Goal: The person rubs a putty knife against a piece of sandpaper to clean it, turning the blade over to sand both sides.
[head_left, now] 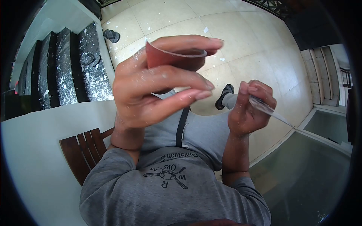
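My left hand (pixel 137 92) is raised close to the camera, dusted with white specks. A curved reddish sheet (pixel 166 59) with a pale edge is held between its fingers; the thumb reaches out below, apart from the sheet. To the right, my right hand (pixel 249 111) pinches a thin, flat, greyish piece (pixel 269 111) that tapers toward the lower right. The two hands are apart.
Dark steps (pixel 66 71) spattered with white lie at the left, above a pale wall (pixel 34 150) and a wooden chair back (pixel 81 152). A dark sandal (pixel 111 35) and white scraps lie on the tiled floor (pixel 249 41). Glass panels (pixel 301 169) stand at right.
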`<state>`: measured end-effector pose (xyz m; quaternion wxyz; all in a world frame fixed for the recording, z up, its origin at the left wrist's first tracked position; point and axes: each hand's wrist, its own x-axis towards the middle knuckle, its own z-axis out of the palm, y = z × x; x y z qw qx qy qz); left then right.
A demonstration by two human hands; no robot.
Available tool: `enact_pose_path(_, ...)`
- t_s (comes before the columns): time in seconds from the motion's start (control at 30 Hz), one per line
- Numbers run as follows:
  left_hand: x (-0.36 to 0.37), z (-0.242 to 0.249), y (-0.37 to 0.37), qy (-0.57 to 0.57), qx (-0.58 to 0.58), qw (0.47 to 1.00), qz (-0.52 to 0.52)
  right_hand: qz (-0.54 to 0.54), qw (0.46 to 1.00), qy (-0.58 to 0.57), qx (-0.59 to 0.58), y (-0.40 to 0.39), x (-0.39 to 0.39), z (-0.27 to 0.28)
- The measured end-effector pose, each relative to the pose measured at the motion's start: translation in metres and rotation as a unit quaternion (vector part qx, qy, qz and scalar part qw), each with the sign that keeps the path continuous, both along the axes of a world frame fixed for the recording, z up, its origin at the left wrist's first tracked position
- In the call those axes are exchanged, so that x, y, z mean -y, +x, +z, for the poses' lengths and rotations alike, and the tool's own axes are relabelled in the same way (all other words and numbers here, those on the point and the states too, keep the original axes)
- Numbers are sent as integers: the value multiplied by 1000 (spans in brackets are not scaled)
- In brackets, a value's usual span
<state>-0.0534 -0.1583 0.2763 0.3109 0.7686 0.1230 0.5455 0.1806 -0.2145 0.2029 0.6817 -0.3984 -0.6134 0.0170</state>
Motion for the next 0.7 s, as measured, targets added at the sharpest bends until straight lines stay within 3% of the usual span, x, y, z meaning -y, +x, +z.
enact_pose_path(0.23,8,0,6,-62,37,995,74,-24,995,-72,66,-7,11,30)
enact_pose_path(0.3,2,1,10,2,42,998,45,-4,993,-75,89,-10,10,31)
enact_pose_path(0.43,6,0,15,-9,70,997,35,-5,975,-200,100,-16,26,35)
enact_pose_path(0.7,16,2,15,-28,82,995,48,52,969,-234,65,-18,29,26)
